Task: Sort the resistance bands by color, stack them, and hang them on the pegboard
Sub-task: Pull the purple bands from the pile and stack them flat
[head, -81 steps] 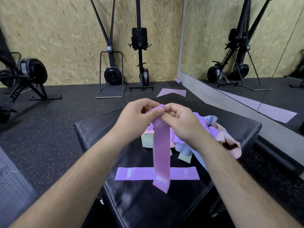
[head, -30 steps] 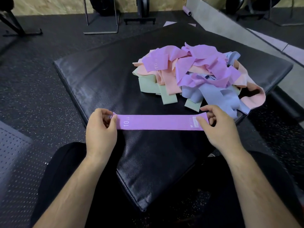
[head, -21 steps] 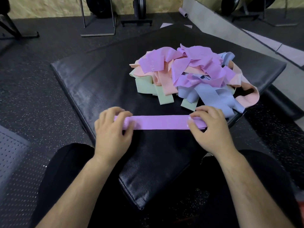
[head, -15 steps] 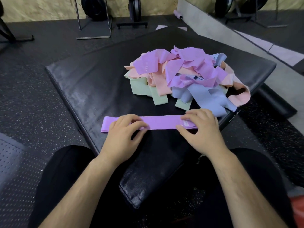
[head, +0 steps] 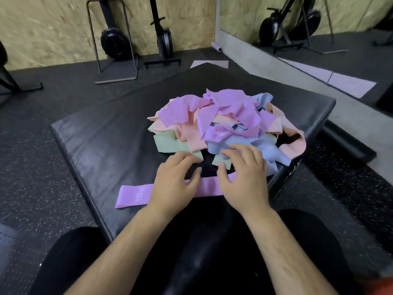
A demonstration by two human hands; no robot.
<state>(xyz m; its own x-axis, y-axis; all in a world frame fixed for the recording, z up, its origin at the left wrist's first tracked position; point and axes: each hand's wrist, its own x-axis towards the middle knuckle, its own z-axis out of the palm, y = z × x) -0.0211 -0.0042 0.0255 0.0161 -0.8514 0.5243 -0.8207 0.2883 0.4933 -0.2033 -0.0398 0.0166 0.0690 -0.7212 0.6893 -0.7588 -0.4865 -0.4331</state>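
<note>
Two empty, loose-fingered hands, left hand [head: 174,184] and right hand [head: 244,177], hover over the flat purple band [head: 136,195]; pull the next purple singly from the pile [head: 223,122] just beyond.

"10" on the flat purple band [head: 136,196] and a piled purple band [head: 174,118]

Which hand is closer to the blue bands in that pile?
Right. The right hand reaches over the blue bands; the left hand sits further left, beside the green band.
</note>
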